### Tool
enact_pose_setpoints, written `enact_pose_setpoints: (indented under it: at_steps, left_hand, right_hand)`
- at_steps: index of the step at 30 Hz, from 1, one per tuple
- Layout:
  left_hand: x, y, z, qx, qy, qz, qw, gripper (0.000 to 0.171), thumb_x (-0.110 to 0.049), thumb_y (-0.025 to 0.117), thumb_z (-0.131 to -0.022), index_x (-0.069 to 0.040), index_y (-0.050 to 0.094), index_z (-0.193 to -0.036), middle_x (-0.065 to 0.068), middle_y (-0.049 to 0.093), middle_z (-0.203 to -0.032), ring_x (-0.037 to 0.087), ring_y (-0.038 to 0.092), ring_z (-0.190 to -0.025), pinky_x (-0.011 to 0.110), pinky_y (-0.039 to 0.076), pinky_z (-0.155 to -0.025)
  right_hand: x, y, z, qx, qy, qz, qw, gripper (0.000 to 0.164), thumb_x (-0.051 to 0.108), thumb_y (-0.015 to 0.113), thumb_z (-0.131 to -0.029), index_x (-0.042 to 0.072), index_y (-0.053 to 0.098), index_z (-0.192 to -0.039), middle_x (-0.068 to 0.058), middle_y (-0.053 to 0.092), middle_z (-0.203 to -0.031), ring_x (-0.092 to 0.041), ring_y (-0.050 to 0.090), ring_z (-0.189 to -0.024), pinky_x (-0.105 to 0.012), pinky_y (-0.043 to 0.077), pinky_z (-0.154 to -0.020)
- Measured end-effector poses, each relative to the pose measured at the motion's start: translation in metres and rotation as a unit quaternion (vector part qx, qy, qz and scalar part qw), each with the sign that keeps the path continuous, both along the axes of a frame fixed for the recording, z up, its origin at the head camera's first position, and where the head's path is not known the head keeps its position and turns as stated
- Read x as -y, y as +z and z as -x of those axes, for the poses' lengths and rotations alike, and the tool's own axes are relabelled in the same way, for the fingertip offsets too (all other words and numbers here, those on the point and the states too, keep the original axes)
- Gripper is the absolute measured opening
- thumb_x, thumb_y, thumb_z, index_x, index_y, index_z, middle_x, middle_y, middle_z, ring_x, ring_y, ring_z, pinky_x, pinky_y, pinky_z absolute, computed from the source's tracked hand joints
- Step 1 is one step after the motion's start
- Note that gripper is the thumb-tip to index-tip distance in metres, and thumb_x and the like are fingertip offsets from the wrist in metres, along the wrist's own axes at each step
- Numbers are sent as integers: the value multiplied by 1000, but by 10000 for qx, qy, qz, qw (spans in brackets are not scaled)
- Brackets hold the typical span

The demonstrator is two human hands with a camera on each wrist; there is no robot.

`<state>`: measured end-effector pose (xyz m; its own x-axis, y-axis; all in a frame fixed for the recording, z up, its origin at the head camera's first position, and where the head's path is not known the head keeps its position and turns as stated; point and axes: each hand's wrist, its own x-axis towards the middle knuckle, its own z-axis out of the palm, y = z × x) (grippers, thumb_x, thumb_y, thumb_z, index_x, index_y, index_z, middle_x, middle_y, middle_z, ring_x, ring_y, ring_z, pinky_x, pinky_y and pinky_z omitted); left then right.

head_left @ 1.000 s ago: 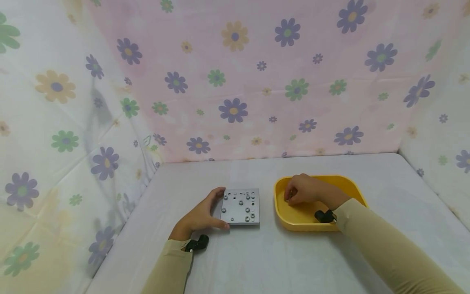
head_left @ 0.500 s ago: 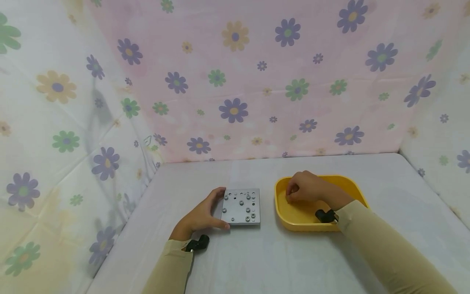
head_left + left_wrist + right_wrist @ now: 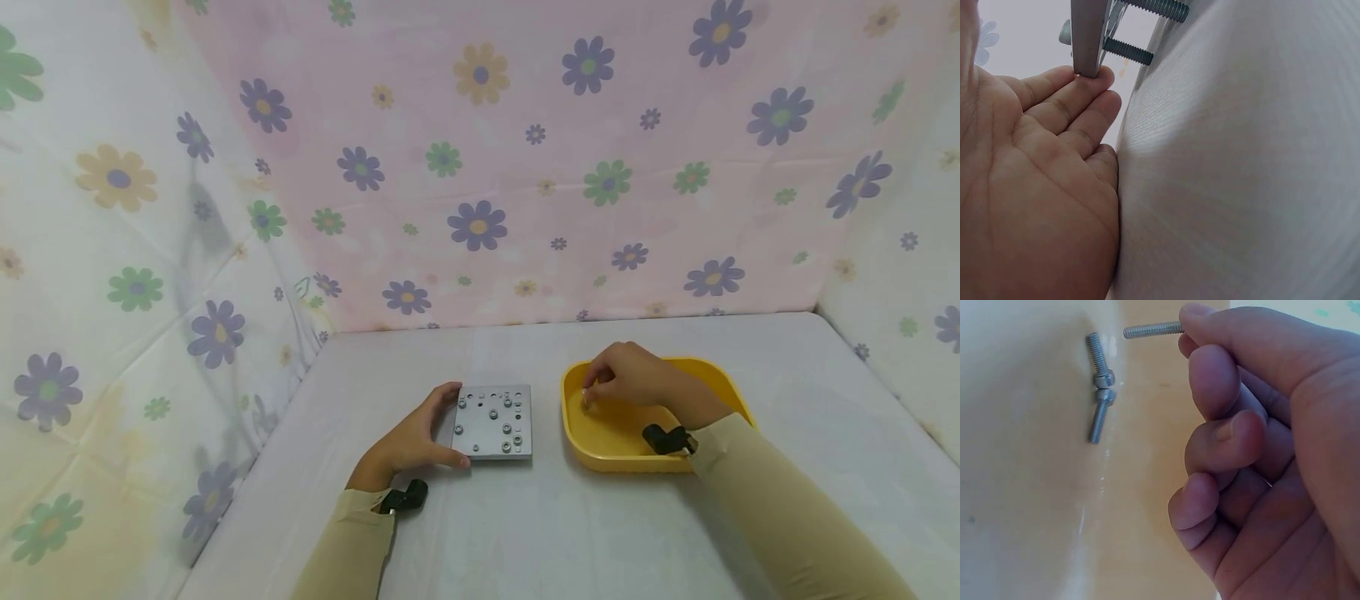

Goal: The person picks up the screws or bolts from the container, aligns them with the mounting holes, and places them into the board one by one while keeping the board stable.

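metal plate (image 3: 482, 429): held just right of left hand (image 3: 406, 440) | screw (image 3: 1152, 329): pinched by right hand (image 3: 636, 379) (over yellow tray (image 3: 618, 440))

Pale tabletop (image 3: 465, 533), silver metal plate (image 3: 477, 427) upon it, yellow tray (image 3: 630, 464) to the right, the two apart.
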<state>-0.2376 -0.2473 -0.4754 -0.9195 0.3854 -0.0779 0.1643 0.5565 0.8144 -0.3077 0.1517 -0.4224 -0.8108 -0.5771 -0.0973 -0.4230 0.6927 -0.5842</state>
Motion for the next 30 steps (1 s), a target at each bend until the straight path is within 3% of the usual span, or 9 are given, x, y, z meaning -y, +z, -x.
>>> enact_pose_setpoints:
  at_steps: [16,21,30]
  left_hand:
    - [0,-2,-3,20,68,-7,10000,131,-39,100,-60,-20,23,-164,-6,32,-167,20,22,-159,51,13,-130]
    - [0,-3,-3,6,56,-47,10000,131,-40,100,-60,-21,23,-164,-6,32,-167,20,22,-159,51,13,-130]
    - [1,-2,2,-59,-20,-71,10000,129,-39,100,-59,-21,25,-163,-7,34,-166,19,23,-158,51,13,-130]
  right_hand:
    - [4,23,-15,-390,-499,899,9939,17,31,74,-96,22,80,-109,-5,74,-89,-18,57,-72,-26,49,-61]
    - [6,29,-19,-484,-695,1002,9913,16,31,72,-99,22,79,-110,-8,71,-88,-19,55,-70,-27,46,-59]
    - [20,34,-19,-700,-774,956,9899,16,32,71,-99,24,79,-110,-2,68,-83,-19,55,-71,-31,48,-63]
